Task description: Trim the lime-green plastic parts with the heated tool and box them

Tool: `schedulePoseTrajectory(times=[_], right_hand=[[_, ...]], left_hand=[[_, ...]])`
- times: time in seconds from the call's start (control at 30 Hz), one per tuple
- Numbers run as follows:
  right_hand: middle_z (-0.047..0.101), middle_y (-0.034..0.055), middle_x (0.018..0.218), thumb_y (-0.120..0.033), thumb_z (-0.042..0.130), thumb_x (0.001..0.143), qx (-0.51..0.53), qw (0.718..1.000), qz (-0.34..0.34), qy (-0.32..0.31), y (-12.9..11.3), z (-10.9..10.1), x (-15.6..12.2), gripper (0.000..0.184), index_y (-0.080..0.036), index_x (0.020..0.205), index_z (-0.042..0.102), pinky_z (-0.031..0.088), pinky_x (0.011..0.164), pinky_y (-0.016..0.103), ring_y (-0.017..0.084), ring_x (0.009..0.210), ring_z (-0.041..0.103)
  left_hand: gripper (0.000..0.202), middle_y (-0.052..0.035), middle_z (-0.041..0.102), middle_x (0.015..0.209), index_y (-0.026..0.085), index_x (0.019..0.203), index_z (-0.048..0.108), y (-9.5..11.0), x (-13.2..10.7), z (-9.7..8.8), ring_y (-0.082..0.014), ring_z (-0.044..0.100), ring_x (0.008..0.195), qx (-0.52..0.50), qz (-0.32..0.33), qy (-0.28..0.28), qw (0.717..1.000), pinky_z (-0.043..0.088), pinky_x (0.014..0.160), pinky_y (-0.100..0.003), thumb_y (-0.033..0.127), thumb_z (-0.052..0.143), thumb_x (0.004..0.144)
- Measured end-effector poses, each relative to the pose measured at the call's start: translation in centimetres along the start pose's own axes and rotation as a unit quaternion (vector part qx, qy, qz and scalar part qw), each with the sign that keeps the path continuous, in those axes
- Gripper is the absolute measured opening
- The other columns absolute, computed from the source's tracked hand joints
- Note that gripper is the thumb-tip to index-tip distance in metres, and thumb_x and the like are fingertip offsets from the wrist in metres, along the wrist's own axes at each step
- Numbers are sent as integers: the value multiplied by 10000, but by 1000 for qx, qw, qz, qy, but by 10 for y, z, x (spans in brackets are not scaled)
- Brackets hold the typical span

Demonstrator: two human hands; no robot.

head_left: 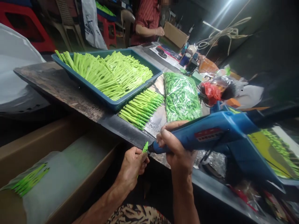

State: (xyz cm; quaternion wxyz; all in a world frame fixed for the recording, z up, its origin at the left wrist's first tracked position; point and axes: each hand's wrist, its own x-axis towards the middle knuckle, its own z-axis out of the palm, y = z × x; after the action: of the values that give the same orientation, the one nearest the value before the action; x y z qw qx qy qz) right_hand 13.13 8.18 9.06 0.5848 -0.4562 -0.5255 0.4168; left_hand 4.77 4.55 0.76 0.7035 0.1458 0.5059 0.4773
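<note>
My left hand (134, 163) pinches a slim green plastic piece (145, 147) near the table's front edge. In my right hand (176, 149) is a blue electric screwdriver (201, 133), its black tip pointing left and meeting or nearly meeting the green piece; my fingers hide part of the contact. Just beyond my hands, a row of similar green pieces (141, 107) lies side by side on the table. Behind that row stands a blue tray (112, 105) heaped with light green sticks (112, 73). A clear bag of small green parts (182, 96) lies to the right of the row.
Below left, an open cardboard box (86, 189) with a plastic liner holds several green pieces (31, 180). A blue bin (249, 161) stands at the right. Cables (224, 32) hang above clutter at the back right. A person in a red shirt (148, 18) stands beyond the table.
</note>
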Motion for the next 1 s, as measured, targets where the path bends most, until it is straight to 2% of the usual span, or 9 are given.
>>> schedulePoseTrajectory(times=[0.2,0.37,0.77,1.0], right_hand=[[565,-31,654,-230,680,684,69,998,-7,-10,-5,4,-1,163,-214,773,545,434,462,270,97,439,496],[560,-46,614,-236,687,663,58,998,-21,8,-2,8,1,176,-183,746,541,435,447,239,83,414,495],[595,-20,682,-268,700,679,23,1000,-7,-5,-2,3,3,175,-212,771,562,442,469,285,113,430,512],[540,-35,564,-220,681,685,40,999,-7,4,-3,8,4,108,-201,701,576,442,448,278,117,422,503]], left_hand=[[445,27,523,495,153,619,441,2,-1,2,-36,365,407,5,1,11,1000,213,362,-139,440,748,472],[482,25,526,512,150,640,450,-3,0,0,-34,365,418,-4,10,3,1000,206,366,-135,466,770,469],[486,32,513,508,152,640,442,-2,0,0,-32,357,413,3,1,5,1000,187,365,-134,471,767,471],[433,31,519,519,153,652,439,-2,-1,0,-32,356,422,11,-4,2,1000,199,371,-133,430,743,515]])
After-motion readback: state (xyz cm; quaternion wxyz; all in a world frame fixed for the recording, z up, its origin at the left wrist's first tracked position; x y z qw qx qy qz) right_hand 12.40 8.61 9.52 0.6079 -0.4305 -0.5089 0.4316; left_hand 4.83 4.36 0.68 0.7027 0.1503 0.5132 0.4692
